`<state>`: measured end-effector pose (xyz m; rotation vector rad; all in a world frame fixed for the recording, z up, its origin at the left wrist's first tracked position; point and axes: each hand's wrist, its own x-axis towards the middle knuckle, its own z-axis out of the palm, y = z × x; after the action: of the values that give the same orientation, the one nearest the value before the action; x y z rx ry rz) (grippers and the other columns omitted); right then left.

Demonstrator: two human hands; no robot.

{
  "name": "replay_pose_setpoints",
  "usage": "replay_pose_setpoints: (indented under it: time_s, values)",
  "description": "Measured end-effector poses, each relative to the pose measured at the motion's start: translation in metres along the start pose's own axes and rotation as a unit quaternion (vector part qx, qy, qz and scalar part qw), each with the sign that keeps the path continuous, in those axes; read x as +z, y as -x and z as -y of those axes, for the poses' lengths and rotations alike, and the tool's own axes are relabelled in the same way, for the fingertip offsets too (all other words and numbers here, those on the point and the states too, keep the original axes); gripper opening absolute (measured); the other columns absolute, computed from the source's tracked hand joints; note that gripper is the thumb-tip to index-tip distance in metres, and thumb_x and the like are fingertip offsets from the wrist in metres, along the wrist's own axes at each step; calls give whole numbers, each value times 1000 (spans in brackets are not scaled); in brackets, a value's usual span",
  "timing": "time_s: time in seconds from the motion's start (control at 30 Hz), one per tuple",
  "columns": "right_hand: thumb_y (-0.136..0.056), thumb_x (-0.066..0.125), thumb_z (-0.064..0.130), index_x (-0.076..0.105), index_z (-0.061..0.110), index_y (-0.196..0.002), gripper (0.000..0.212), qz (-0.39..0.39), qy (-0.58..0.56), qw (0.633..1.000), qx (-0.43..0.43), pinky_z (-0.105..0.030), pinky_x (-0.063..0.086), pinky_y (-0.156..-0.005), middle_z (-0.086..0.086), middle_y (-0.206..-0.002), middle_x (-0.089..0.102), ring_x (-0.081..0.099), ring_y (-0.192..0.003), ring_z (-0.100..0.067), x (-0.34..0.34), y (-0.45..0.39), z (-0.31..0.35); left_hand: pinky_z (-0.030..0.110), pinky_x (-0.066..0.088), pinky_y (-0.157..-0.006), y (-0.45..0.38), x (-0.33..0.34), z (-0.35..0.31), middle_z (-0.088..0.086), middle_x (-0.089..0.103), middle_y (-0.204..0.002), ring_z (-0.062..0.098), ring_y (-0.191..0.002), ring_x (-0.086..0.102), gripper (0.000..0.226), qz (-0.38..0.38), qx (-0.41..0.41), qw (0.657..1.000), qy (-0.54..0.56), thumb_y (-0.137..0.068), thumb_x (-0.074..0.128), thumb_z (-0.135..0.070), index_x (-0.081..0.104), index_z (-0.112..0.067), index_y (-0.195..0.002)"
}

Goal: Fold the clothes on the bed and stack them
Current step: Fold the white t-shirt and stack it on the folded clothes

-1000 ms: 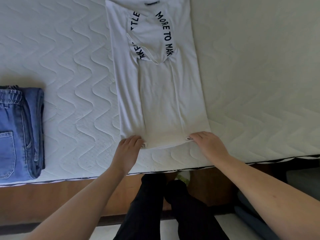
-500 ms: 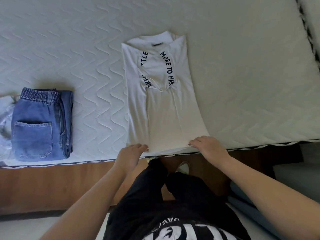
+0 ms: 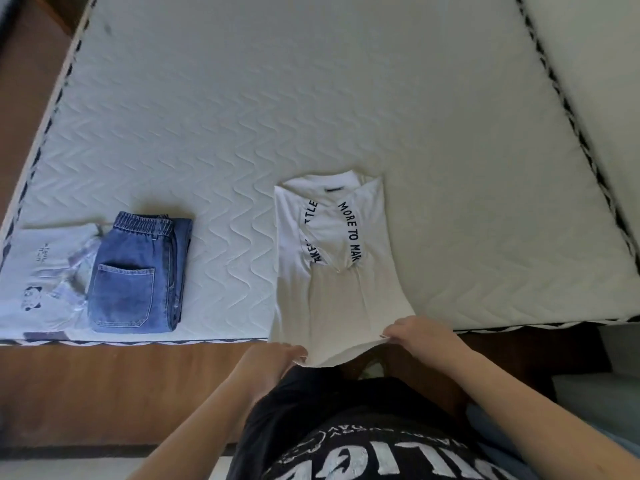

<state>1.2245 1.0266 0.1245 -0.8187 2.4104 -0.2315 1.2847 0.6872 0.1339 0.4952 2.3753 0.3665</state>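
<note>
White jersey, thin and limp: the t-shirt [image 3: 341,282] lies at the bed's [image 3: 381,98] near edge, sides already folded in, its hem hanging just past that edge. It looks light and floppy, so it is best taken at the two hem corners. The left hand [image 3: 273,358] pinches the left corner and the right hand [image 3: 420,336] the right, forearms reaching in from below. Folded jeans [image 3: 135,275] sit toward the near left corner.
</note>
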Motion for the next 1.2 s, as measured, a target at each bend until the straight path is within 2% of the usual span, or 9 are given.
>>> replay_pose_setpoints:
  time_s: [0.07,0.1,0.23,0.47,0.57,0.73,0.9,1.03,1.2]
  values:
    - [-103,38,33,61,27,-120,28,-19,7,1000,4,-33,43,-78,1,-111,62,58,-106,-21,-14,-6,0,31,48,-85,-1,-18,2,-13,71,-108,18,-102,66,59,-46,-20,998,24,-81,20,-61,56,-34,-120]
    - [-103,39,34,60,26,-120,28,-27,11,1000,8,-34,43,-78,0,-112,62,58,-107,-22,-22,-11,0,32,48,-81,-2,-27,4,-11,72,-102,20,-97,66,61,-70,-22,997,26,-80,20,-64,57,-33,-117]
    - [-103,41,32,59,26,-126,30,-42,31,998,26,-33,41,-83,-1,-119,61,57,-111,-23,-57,-34,-4,30,47,-88,-21,-64,15,-16,68,-117,13,-108,64,26,-91,-38,995,9,-100,42,-34,56,-36,-122]
    - [-103,41,25,62,26,-126,31,-61,22,997,32,-28,39,-85,2,-117,63,58,-108,-18,-113,-71,-11,29,49,-85,-68,-126,43,-16,63,-117,11,-104,62,28,-107,-1,994,-7,-104,39,-24,57,-37,-123]
    - [-102,40,21,62,24,-125,32,-61,8,997,45,-29,41,-86,2,-116,64,58,-106,-19,-133,-94,-17,33,51,-82,-96,-150,62,-13,60,-115,15,-100,62,37,-93,21,995,-34,-99,45,-13,53,-38,-125]
    - [-102,42,24,61,23,-121,27,-78,-30,992,91,-31,41,-81,1,-110,63,59,-101,-21,-162,-131,-35,29,51,-77,-143,-191,91,-12,60,-112,16,-92,64,38,-70,41,995,-52,-96,49,-10,53,-36,-123]
    - [-102,44,21,61,27,-122,27,-82,-65,988,112,-31,43,-79,3,-109,63,60,-98,-21,-176,-172,-73,26,49,-81,-199,-225,118,-12,66,-113,15,-95,66,23,-74,56,995,-23,-100,53,-25,60,-32,-121]
    - [-103,45,22,62,25,-123,27,-65,-96,987,113,-32,43,-80,1,-111,63,59,-100,-23,-178,-222,-119,17,39,-81,-256,-236,144,-16,70,-112,11,-101,65,27,-88,44,995,28,-97,57,-36,65,-29,-122]
    - [-101,48,21,63,26,-124,27,-41,-136,984,104,-23,35,-79,3,-117,64,59,-108,-18,-157,-294,-181,23,46,-89,-335,-231,187,-15,70,-114,9,-107,64,28,-70,51,996,19,-98,55,-37,66,-31,-123]
